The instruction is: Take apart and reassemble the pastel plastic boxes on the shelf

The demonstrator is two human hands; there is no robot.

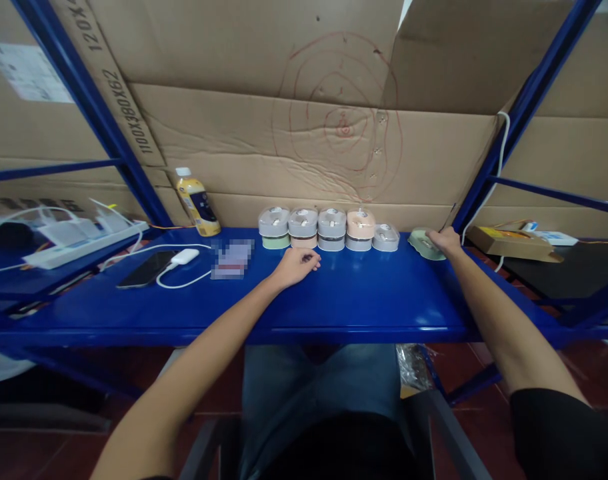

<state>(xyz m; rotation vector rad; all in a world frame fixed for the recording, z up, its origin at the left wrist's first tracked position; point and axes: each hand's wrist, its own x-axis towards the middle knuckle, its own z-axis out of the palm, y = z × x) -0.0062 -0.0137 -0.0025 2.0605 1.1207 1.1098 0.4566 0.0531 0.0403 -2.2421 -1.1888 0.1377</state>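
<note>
A row of small round lidded boxes (329, 229) stands at the back of the blue shelf (364, 303), most stacked two high, in grey, green, white and peach. My left hand (297, 265) rests on the shelf just in front of the row, fingers curled, with nothing visible in it. My right hand (445, 241) lies on a pale green round box (422, 243) at the right end of the row, fingers closed over its edge.
A yellow bottle (197, 202) stands at the back left. A black phone (145, 269), a white charger with cable (185, 257) and a power strip (81, 243) lie to the left. A flat cardboard box (509, 241) sits at right. Cardboard sheets line the back.
</note>
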